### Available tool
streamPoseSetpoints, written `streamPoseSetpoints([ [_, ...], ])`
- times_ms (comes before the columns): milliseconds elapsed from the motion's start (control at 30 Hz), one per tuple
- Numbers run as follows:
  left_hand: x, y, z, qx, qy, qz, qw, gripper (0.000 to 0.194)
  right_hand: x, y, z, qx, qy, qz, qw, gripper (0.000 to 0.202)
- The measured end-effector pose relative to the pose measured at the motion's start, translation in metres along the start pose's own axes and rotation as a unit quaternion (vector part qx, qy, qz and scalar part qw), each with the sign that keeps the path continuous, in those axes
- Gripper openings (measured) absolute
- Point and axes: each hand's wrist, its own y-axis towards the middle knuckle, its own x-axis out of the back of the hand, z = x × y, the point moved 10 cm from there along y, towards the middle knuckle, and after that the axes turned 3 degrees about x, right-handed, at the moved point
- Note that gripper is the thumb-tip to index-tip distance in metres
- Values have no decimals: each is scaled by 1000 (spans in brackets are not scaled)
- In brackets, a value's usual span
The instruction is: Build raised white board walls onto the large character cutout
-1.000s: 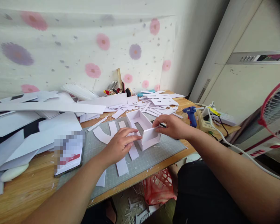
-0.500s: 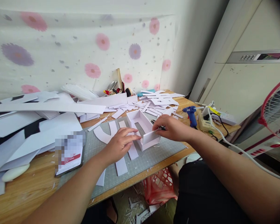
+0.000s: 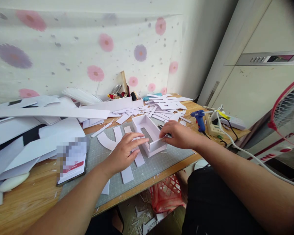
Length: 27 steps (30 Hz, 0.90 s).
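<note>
A white open-topped foam-board box (image 3: 147, 129) stands on a grey cutting mat (image 3: 159, 163). My right hand (image 3: 177, 133) pinches a small white panel (image 3: 158, 143) at the box's near end, pressing it against the box. My left hand (image 3: 126, 151) rests flat on the mat at the box's left side, fingertips touching its wall, over white curved and straight strips (image 3: 112, 138).
A blue glue gun (image 3: 198, 118) and a power strip (image 3: 214, 125) with cables lie to the right. White board scraps (image 3: 165, 107) and large sheets (image 3: 39, 130) cover the wooden table. A phone (image 3: 72, 160) lies left of the mat. A red fan (image 3: 287, 112) stands at right, a red basket (image 3: 168, 192) below.
My right hand has lowered the small panel from tilted upright down onto the box's near end. My left hand stayed almost still.
</note>
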Motion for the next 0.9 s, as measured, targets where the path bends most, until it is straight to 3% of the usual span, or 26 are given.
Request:
streamPoseSetpoints([
  [233,1,-2,-15,-31,-9,2,999,56,-5,0,1,-7,-10,10,1000,16],
  [900,-4,0,-20,-40,14,11,999,55,-13,1,7,-20,-69,55,996,21],
])
